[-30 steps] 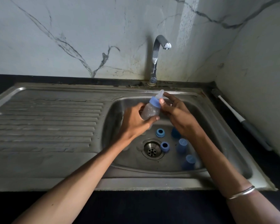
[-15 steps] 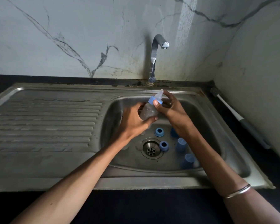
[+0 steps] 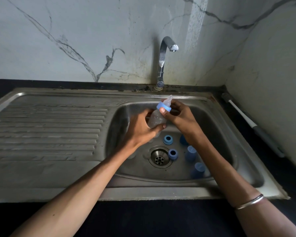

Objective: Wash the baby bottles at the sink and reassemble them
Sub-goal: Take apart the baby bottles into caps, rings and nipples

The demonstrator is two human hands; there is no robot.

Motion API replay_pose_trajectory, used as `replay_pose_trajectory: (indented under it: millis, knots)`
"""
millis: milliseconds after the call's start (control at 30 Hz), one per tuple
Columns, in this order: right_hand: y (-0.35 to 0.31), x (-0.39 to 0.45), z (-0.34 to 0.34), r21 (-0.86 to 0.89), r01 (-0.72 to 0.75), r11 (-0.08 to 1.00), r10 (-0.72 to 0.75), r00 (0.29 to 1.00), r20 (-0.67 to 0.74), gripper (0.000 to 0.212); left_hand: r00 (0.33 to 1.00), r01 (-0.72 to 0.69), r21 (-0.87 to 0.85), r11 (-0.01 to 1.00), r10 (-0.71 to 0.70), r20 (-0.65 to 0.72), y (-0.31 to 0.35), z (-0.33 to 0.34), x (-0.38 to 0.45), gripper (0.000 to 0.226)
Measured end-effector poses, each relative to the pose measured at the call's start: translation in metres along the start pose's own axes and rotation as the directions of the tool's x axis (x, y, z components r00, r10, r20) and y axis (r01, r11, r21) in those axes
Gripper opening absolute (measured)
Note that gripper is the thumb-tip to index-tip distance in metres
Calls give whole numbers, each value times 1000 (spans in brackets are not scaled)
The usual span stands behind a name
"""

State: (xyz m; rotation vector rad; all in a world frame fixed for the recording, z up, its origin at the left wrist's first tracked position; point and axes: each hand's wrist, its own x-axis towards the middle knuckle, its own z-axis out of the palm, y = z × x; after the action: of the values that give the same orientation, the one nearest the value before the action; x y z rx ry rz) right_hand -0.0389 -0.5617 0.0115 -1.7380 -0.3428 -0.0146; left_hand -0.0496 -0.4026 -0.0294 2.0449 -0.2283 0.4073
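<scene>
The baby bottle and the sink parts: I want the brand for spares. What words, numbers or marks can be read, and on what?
None can be read.
Baby bottle: speckles or droplets on its clear body, no legible marks.
Blue collar, loose blue parts, tap: no text visible.

The scene is dim, with a pale band of light falling down the wall [image 3: 196, 31]. The sink [image 3: 217, 151] basin lies in shadow. Wide-angle bending curves the edges.

The left hand [image 3: 142, 129] covers the bottle [image 3: 156, 119] base; a blue cap [image 3: 183, 140] at the drain's [image 3: 159, 159] two o'clock hides behind the right wrist.
</scene>
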Motion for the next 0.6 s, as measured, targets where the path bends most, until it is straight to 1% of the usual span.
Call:
replay_pose_trajectory:
  millis: [67,100,233,367,467,533,600]
  knots:
    - [3,1,0,-44,25,999,-26,999,-23,40,1000,5,2,1000,-5,25,0,0,-1,59]
    - [3,1,0,-39,32,999,-33,999,-31,40,999,7,5,1000,-7,32,0,0,-1,59]
    - [-1,4,-10,92,32,995,-23,994,-103,40,997,39,50,998,-42,58,0,-3,1,60]
    - [4,11,-22,107,12,994,5,988,-156,38,988,126,41,991,-129,83,0,-10,6,58]
    - [7,12,-27,119,-12,993,32,986,-164,37,984,131,69,989,-138,108,2,-19,9,56]
    - [9,13,-28,91,-30,995,44,987,-154,37,976,132,111,985,-148,159,5,-28,10,56]
    - [10,13,-27,37,-37,999,42,988,-148,38,961,127,218,968,-174,215,7,-38,11,51]
